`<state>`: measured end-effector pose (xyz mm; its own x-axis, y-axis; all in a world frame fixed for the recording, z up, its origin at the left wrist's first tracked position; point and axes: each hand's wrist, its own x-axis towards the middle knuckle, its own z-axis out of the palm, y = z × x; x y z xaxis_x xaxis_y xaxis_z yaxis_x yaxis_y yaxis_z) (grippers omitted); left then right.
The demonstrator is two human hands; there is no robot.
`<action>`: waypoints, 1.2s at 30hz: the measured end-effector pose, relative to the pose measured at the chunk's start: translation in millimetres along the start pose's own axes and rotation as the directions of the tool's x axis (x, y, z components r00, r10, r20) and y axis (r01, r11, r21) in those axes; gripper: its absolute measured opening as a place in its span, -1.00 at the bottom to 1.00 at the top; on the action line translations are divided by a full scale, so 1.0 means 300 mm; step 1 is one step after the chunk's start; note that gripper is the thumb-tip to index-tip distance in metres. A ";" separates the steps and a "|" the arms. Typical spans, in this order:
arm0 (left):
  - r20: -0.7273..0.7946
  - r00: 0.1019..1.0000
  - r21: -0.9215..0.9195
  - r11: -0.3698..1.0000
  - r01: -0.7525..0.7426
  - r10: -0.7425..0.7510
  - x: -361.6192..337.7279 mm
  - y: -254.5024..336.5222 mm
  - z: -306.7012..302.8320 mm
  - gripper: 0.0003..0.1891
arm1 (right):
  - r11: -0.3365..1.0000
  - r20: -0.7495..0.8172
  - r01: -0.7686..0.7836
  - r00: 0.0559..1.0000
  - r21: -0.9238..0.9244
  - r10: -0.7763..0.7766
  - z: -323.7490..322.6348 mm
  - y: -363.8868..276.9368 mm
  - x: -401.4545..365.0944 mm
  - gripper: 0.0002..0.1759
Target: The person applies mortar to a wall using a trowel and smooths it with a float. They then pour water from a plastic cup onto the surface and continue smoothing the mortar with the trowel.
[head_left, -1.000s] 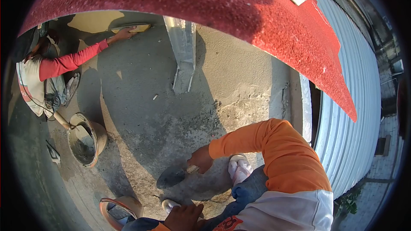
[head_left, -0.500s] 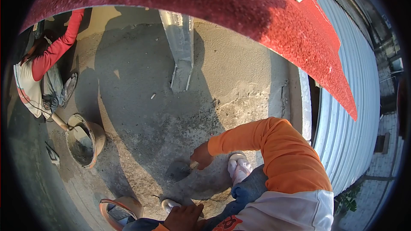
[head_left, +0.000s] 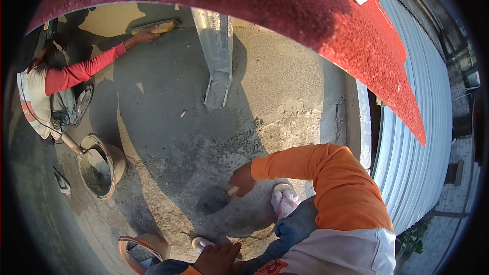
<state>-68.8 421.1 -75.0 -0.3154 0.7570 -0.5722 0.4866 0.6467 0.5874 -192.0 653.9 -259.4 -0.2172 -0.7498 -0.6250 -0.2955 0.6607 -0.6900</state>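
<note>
My right hand (head_left: 243,179), at the end of an orange sleeve, is wrapped round the pale handle (head_left: 233,191) of a trowel. The trowel's dark blade (head_left: 213,201) lies low over the rough grey cement floor (head_left: 178,158), left of the hand. Near the bottom edge my left hand (head_left: 219,259) rests by my knee, its fingers bent; whether anything is under them is hidden. My sandalled foot (head_left: 285,199) stands just right of the trowel hand.
At the left a co-worker (head_left: 38,97) crouches, one hand holding a yellow float (head_left: 164,27) by the wall base. Two buckets (head_left: 118,165) (head_left: 160,244) stand left. A metal post (head_left: 216,46) rises ahead; a red surface (head_left: 254,0) crosses the top. Corrugated sheeting (head_left: 415,137) lies right.
The co-worker's arm has come down and reached right, bringing the hand and yellow float into view. My right hand has shifted slightly; my left hand looks unmoved.
</note>
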 end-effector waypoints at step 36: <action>-0.120 0.992 0.027 0.999 0.041 -0.038 0.030 -0.032 -0.091 -0.49 | 0.666 -0.810 -0.463 -0.388 0.584 0.441 -0.568 0.679 -0.408 -0.40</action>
<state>-98.5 424.1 -70.1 -0.4291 0.7377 -0.5213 0.4951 0.6748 0.5474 -384.1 874.4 -261.3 -0.7994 0.5534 0.2338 0.4471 0.8080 -0.3838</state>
